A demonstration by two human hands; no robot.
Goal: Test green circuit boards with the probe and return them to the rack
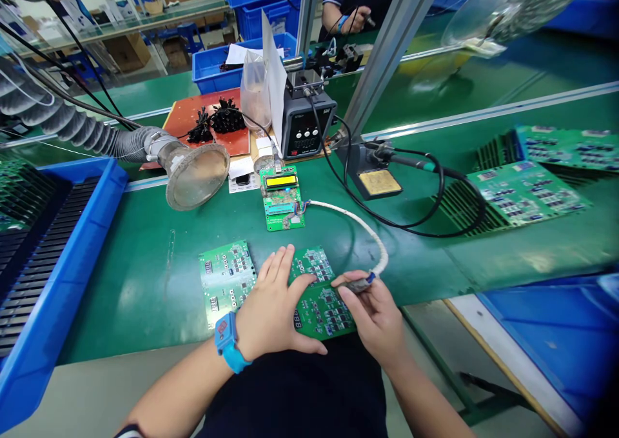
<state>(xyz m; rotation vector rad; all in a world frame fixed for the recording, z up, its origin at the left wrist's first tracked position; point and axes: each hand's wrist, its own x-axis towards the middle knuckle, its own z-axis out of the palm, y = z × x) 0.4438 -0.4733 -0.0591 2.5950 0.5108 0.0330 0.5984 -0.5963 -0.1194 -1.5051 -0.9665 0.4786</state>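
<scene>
My left hand (271,309), with a blue band on the wrist, lies with spread fingers on the left part of a green circuit board (333,306) at the table's front edge. In my right hand (380,318) is a grey probe connector (356,286), pinched between thumb and fingers at the board's right side. Whether its tip touches the board I cannot tell. A white sleeved cable (358,215) runs from it to a small green programmer board (283,199) with a lit yellow display. Left of my left hand lies another circuit board (225,273).
Behind stand a soldering station (309,125) and an iron holder with sponge (380,181). A fume extraction hose (193,173) hangs at left above a blue rack tray (91,231). Stacked circuit boards (527,193) lie at right. A co-worker's hand (355,20) shows across the bench.
</scene>
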